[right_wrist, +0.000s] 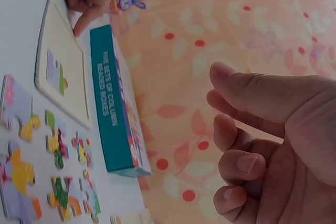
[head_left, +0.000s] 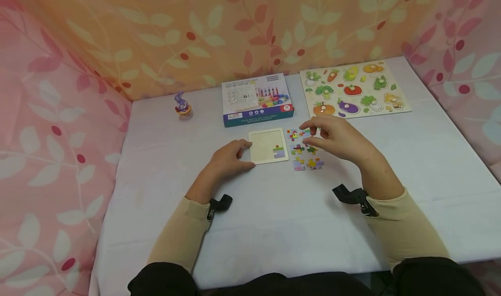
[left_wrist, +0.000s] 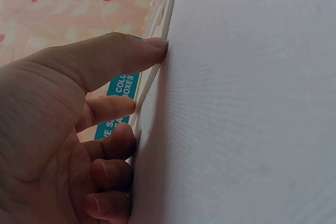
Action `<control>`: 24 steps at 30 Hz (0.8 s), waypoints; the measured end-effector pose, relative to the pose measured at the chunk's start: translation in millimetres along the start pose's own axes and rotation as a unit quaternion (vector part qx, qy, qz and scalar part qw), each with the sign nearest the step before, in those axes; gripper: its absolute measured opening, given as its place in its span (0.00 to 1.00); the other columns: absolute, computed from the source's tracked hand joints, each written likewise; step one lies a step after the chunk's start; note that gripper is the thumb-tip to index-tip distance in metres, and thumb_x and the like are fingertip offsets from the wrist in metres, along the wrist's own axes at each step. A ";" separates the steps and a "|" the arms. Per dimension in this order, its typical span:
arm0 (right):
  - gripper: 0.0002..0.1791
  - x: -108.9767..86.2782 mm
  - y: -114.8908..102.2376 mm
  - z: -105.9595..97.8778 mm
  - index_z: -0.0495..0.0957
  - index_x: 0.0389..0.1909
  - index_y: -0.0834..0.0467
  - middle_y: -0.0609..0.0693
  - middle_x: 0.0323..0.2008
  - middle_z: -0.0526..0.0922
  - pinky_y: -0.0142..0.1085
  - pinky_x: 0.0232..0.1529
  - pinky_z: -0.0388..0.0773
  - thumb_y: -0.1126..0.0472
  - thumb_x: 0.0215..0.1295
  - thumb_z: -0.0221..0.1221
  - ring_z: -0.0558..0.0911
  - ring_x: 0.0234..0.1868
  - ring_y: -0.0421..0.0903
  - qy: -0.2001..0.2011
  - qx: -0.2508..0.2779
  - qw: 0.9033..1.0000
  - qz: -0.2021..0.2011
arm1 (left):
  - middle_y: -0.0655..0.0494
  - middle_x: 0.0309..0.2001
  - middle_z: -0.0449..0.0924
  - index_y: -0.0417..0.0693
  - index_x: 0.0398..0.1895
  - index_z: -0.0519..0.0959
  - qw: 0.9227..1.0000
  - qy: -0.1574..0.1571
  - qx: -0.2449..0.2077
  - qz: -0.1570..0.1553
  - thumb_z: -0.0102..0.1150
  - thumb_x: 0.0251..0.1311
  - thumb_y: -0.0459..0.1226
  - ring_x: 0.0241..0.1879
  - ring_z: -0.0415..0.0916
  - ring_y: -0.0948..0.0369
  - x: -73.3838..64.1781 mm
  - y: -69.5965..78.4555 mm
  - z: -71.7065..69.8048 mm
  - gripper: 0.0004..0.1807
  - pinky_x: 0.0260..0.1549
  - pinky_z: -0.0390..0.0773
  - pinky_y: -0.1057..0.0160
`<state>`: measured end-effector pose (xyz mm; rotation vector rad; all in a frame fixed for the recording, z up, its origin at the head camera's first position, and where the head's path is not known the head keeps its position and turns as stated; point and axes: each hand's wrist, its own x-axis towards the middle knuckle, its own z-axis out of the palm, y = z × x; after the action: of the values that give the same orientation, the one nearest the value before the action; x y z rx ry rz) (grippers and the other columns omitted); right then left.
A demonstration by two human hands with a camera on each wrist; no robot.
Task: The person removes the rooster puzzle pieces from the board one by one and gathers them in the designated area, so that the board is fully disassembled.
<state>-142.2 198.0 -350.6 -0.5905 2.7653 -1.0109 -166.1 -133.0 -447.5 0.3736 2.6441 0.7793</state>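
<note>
In the head view, my left hand (head_left: 228, 159) rests at the left side of a pale square puzzle tray (head_left: 260, 160). Its thumb touches the near corner and its index finger the left edge; the other fingers are loosely bent. One jigsaw piece (head_left: 278, 151) lies in the tray's lower right corner. Over the loose jigsaw pieces (head_left: 299, 164) right of the tray hovers my right hand (head_left: 340, 139), partly hiding them. The right wrist view shows this hand (right_wrist: 262, 129) with loosely bent fingers and nothing between thumb and index finger.
Behind the tray lies a teal-edged box of beads (head_left: 256, 100). A vegetable peg board (head_left: 352, 89) is at the back right. A small purple rabbit figure (head_left: 182, 106) stands at the back left. Flowered cloth (head_left: 254, 30) hangs behind the white-covered table (head_left: 266, 239).
</note>
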 end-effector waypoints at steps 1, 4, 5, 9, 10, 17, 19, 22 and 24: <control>0.19 1.7 -1.4 1.3 0.84 0.57 0.53 0.48 0.39 0.77 0.41 0.33 0.69 0.57 0.66 0.70 0.71 0.35 0.48 -0.001 0.003 1.000 -0.002 | 0.51 0.36 0.71 0.57 0.72 0.73 1.000 0.000 -0.001 -0.001 0.75 0.55 0.55 0.38 0.70 0.56 -0.1 0.2 0.0 0.40 0.34 0.66 0.55; 0.19 6.4 -5.0 6.4 0.84 0.57 0.53 0.48 0.39 0.77 0.41 0.33 0.70 0.57 0.66 0.70 0.72 0.35 0.49 -0.004 0.010 1.000 -0.007 | 0.51 0.36 0.71 0.57 0.71 0.73 1.000 -0.001 -0.002 -0.001 0.75 0.55 0.55 0.38 0.70 0.56 -0.4 1.1 -0.1 0.41 0.34 0.66 0.55; 0.19 8.0 -5.6 8.8 0.84 0.57 0.53 0.48 0.39 0.78 0.41 0.34 0.71 0.57 0.66 0.70 0.72 0.35 0.49 -0.005 0.011 1.000 -0.007 | 0.51 0.36 0.71 0.57 0.71 0.74 1.000 -0.001 -0.003 -0.001 0.75 0.55 0.55 0.37 0.70 0.56 -0.5 1.3 -0.1 0.41 0.34 0.66 0.56; 0.19 15.1 -8.1 20.8 0.83 0.57 0.53 0.48 0.40 0.79 0.43 0.37 0.73 0.56 0.66 0.70 0.73 0.38 0.49 -0.019 0.009 1.000 -0.014 | 0.51 0.36 0.71 0.57 0.71 0.73 1.000 -0.002 -0.003 -0.001 0.75 0.55 0.55 0.38 0.70 0.56 -0.3 1.4 0.2 0.41 0.35 0.67 0.55; 0.19 17.0 -8.3 24.6 0.83 0.57 0.54 0.48 0.40 0.79 0.43 0.38 0.73 0.56 0.66 0.70 0.73 0.38 0.49 -0.024 0.010 1.000 -0.013 | 0.51 0.36 0.71 0.57 0.71 0.73 1.000 -0.003 -0.004 -0.002 0.75 0.55 0.55 0.38 0.69 0.56 0.0 1.2 0.4 0.40 0.35 0.67 0.55; 0.22 30.6 -10.6 51.2 0.82 0.59 0.57 0.49 0.39 0.78 0.42 0.40 0.72 0.54 0.66 0.70 0.75 0.39 0.49 -0.078 -0.009 0.997 0.001 | 0.52 0.37 0.71 0.59 0.71 0.73 1.000 0.000 -0.003 -0.012 0.75 0.55 0.55 0.39 0.70 0.56 -0.3 0.7 0.6 0.40 0.35 0.67 0.55; 0.24 33.9 -10.4 58.2 0.81 0.60 0.59 0.50 0.39 0.78 0.42 0.39 0.72 0.54 0.66 0.70 0.75 0.39 0.49 -0.097 -0.015 0.995 0.007 | 0.52 0.37 0.71 0.59 0.71 0.73 1.000 -0.001 -0.006 -0.014 0.75 0.55 0.56 0.39 0.70 0.56 -0.5 0.9 0.7 0.40 0.35 0.68 0.55; 0.28 37.7 -7.6 68.4 0.79 0.63 0.61 0.51 0.39 0.78 0.41 0.36 0.72 0.53 0.66 0.69 0.76 0.37 0.48 -0.121 -0.021 0.992 0.016 | 0.52 0.38 0.72 0.59 0.71 0.73 1.000 -0.003 -0.009 -0.018 0.75 0.55 0.56 0.40 0.70 0.56 -0.7 1.2 0.7 0.40 0.36 0.68 0.55; 0.30 39.4 -4.3 74.5 0.76 0.66 0.63 0.53 0.41 0.78 0.40 0.34 0.73 0.54 0.67 0.68 0.77 0.35 0.48 -0.133 -0.033 0.990 0.018 | 0.52 0.38 0.72 0.59 0.72 0.73 1.000 -0.004 -0.010 -0.018 0.75 0.55 0.56 0.41 0.70 0.56 -0.6 1.8 0.7 0.40 0.36 0.69 0.55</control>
<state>-157.6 135.0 -404.7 -0.6324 2.5727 -0.7724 -165.0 -131.4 -446.8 0.3211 2.6267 0.7909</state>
